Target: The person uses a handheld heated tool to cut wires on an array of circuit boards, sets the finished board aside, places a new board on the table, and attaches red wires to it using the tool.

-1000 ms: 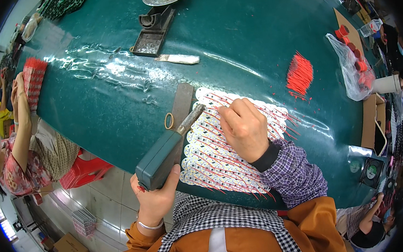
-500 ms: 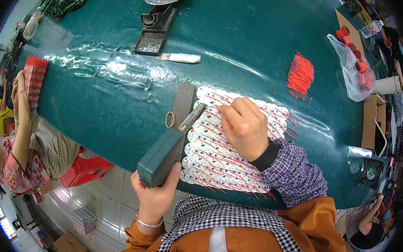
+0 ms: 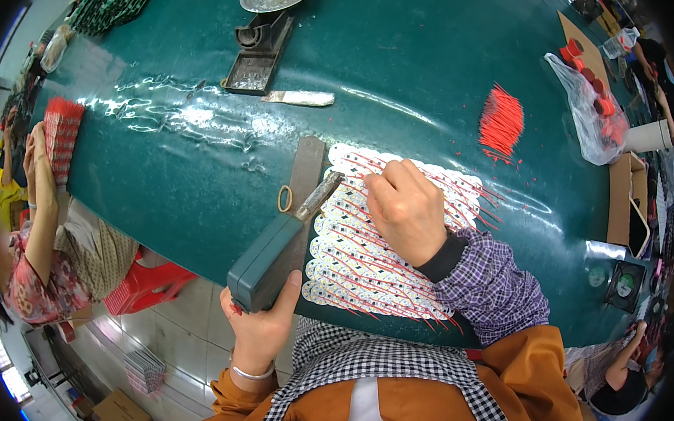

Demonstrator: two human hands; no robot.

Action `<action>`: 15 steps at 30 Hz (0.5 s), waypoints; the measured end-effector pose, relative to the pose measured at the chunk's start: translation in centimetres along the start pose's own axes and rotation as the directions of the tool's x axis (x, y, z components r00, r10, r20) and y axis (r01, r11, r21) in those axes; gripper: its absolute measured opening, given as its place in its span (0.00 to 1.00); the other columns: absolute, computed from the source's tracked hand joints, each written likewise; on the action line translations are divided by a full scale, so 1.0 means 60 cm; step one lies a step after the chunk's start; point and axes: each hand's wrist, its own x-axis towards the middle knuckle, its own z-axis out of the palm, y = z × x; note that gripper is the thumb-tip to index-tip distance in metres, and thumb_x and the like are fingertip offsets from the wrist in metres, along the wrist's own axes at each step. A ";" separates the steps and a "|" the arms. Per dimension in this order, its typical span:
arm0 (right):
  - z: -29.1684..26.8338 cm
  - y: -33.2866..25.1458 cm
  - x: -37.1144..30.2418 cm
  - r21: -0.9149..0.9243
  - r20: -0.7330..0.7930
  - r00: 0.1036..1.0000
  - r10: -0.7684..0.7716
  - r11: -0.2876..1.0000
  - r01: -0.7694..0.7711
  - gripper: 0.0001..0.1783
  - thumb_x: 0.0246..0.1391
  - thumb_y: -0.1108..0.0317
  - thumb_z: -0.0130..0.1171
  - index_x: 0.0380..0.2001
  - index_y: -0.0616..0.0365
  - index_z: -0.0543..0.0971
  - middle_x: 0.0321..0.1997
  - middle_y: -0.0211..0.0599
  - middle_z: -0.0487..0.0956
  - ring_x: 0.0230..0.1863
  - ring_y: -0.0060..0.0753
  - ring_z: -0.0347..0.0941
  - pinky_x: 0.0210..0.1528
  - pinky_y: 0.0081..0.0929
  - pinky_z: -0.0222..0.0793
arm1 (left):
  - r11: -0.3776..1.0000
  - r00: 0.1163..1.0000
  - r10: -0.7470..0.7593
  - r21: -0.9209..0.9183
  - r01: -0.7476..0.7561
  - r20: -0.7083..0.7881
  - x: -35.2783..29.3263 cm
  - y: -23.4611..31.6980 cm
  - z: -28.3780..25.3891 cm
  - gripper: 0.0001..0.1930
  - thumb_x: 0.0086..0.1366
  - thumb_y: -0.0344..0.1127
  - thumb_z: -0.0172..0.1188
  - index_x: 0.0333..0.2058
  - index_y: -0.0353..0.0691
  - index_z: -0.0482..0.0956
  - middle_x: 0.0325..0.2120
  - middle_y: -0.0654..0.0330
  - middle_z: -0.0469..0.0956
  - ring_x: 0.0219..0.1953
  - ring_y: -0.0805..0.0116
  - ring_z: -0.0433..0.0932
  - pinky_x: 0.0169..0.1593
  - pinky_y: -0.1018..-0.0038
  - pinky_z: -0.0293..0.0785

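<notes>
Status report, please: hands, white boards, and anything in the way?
Left hand holding green tool. Right hand curled over white boards, grip unclear. Right hand hides part of them.

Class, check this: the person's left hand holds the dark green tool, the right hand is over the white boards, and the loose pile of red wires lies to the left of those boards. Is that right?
Not quite: the head view shows the loose pile of red wires to the right of the white boards, not the left. The rest stands.

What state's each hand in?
Left hand: closed, holding the dark green boxy tool.
Right hand: closed over white scalloped circuit boards; cannot tell if holding anything.
</notes>
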 end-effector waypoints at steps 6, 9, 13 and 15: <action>0.000 -0.001 0.000 0.006 -0.011 1.000 -0.006 1.000 0.006 0.07 0.39 0.77 0.62 0.21 0.57 0.73 0.26 0.36 0.66 0.30 0.38 0.70 0.27 0.36 0.69 | 0.999 0.999 0.031 0.015 -0.030 -0.012 -0.001 -0.005 0.002 0.14 0.57 0.24 0.71 0.42 0.28 0.83 0.36 0.56 0.86 0.35 0.72 0.82 0.41 0.75 0.78; 0.002 -0.003 0.000 0.007 -0.009 1.000 -0.007 1.000 0.007 0.07 0.39 0.77 0.62 0.21 0.58 0.73 0.26 0.37 0.66 0.30 0.38 0.70 0.27 0.36 0.70 | 1.000 1.000 -0.003 -0.007 0.003 0.003 0.000 -0.008 0.003 0.14 0.57 0.24 0.71 0.43 0.28 0.83 0.36 0.56 0.86 0.36 0.73 0.82 0.41 0.75 0.78; -0.001 -0.002 -0.003 0.023 0.003 1.000 0.010 1.000 -0.010 0.08 0.41 0.77 0.65 0.25 0.58 0.76 0.27 0.37 0.68 0.31 0.39 0.72 0.28 0.37 0.71 | 1.000 1.000 -0.007 0.004 0.007 0.009 0.001 -0.010 0.003 0.15 0.58 0.25 0.71 0.43 0.28 0.83 0.36 0.56 0.86 0.36 0.72 0.82 0.41 0.75 0.78; -0.001 -0.002 -0.004 0.029 0.021 0.999 0.026 0.999 -0.027 0.09 0.42 0.78 0.67 0.30 0.58 0.80 0.27 0.36 0.70 0.31 0.39 0.73 0.29 0.38 0.71 | 1.000 1.000 -0.012 0.009 0.012 0.011 0.001 -0.010 0.003 0.15 0.58 0.25 0.71 0.43 0.28 0.83 0.36 0.56 0.86 0.36 0.72 0.83 0.42 0.75 0.78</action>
